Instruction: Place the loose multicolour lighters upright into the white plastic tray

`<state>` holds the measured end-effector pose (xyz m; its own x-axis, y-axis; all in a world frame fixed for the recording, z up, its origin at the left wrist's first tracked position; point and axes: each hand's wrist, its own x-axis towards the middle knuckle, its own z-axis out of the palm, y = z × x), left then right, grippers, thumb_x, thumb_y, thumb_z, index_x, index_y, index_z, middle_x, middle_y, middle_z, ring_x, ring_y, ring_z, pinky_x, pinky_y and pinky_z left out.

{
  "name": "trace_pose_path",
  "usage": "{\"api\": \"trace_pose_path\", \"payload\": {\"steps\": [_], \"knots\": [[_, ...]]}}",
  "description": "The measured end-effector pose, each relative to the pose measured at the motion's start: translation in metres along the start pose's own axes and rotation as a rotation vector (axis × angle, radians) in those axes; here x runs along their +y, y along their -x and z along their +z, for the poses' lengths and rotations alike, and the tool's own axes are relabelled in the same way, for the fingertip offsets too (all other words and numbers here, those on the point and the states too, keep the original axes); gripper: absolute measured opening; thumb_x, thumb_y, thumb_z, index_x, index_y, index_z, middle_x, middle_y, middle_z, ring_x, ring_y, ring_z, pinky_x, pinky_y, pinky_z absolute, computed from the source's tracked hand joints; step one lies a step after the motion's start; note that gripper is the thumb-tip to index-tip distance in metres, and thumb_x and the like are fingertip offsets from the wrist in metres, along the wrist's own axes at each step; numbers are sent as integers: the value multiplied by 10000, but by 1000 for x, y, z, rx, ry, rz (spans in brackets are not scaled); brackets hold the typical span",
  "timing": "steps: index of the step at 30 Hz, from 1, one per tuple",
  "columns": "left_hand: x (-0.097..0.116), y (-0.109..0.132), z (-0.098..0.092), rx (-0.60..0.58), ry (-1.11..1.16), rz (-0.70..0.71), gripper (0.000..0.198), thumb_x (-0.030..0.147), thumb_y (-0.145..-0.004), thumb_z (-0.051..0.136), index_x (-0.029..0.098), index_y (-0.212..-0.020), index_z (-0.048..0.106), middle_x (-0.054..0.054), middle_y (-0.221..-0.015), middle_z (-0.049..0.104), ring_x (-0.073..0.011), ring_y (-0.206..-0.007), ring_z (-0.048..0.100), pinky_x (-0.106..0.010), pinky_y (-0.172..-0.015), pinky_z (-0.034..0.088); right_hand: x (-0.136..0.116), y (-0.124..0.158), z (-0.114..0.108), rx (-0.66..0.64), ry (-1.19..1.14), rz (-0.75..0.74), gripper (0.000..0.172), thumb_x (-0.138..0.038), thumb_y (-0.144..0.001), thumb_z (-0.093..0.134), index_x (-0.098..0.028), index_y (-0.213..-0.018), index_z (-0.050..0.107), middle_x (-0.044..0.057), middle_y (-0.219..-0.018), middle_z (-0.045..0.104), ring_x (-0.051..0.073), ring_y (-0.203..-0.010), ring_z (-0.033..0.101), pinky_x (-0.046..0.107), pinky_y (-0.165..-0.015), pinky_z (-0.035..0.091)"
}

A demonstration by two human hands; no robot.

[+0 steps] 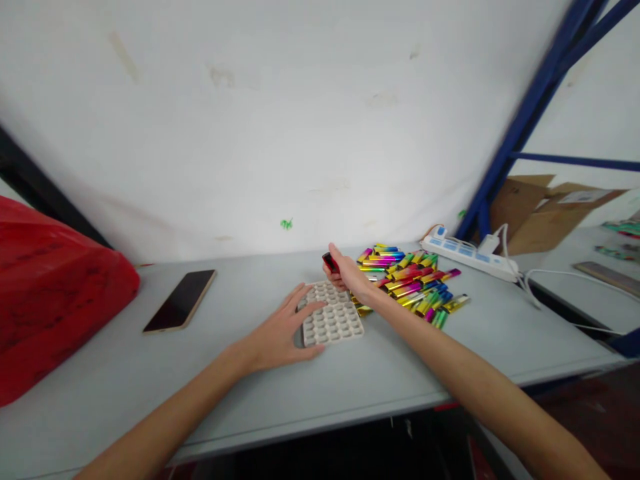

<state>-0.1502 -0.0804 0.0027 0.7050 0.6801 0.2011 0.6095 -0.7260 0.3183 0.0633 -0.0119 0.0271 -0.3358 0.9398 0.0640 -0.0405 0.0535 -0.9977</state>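
Observation:
A pale tray (333, 323) with rows of small round-cornered pockets lies flat on the table. My left hand (287, 328) rests along its left side, fingers spread, the fingertips touching its edge and top. Above the tray's far end, my right hand (347, 270) is closed around a red lighter (331, 263) whose dark end points up and left. Much of that lighter is hidden by the fingers. Just right of the tray spreads a loose pile of shiny lighters (413, 283) in gold, pink, blue, green and red. My right forearm passes in front of part of it.
A smartphone (181, 301) lies to the left, beside a red plastic bag (55, 293). A white power strip (470, 257) with cables sits behind the pile. Blue rack posts (525, 113) and a cardboard box (545, 213) stand at right. The wall (300, 133) borders the table's back.

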Motion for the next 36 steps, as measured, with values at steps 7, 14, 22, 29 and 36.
{"api": "trace_pose_path", "payload": {"steps": [7,14,22,29,36], "knots": [[5,6,-3,49,16,17,886,499,-777,780,257,-1524,370,-162,-1641,202,-375,-1495,266,-547,-1197,327,6,3,5,197,16,52,523,-562,-942,379,-242,-539,287,-77,-451,209,81,-397,182,240,-401,148],[11,9,-3,130,-7,77,745,403,-778,799,258,-1436,481,-141,-1558,358,-340,-1432,379,-519,-1184,369,7,5,7,159,87,-9,418,-348,-943,313,-237,-541,286,-69,-448,216,87,-407,195,243,-419,185],[10,8,-1,152,-65,71,631,413,-844,729,228,-1407,513,-145,-1472,465,-328,-1375,447,-515,-1152,416,16,-1,-1,30,50,17,564,-668,-952,308,-202,-744,549,-75,-537,317,93,-432,254,233,-432,212],[16,12,3,139,-141,52,569,416,-928,624,207,-1440,491,-148,-1508,450,-327,-1403,426,-503,-1163,411,13,-5,-5,-65,401,-289,342,-495,-941,539,-171,-930,647,-14,-727,613,128,-670,560,253,-657,440],[17,13,7,140,-171,45,595,417,-927,621,162,-1446,481,-170,-1523,443,-322,-1434,392,-485,-1175,399,27,-24,6,-46,396,-366,244,-375,-891,667,-204,-1044,585,49,-976,743,176,-905,715,326,-846,558]]}}
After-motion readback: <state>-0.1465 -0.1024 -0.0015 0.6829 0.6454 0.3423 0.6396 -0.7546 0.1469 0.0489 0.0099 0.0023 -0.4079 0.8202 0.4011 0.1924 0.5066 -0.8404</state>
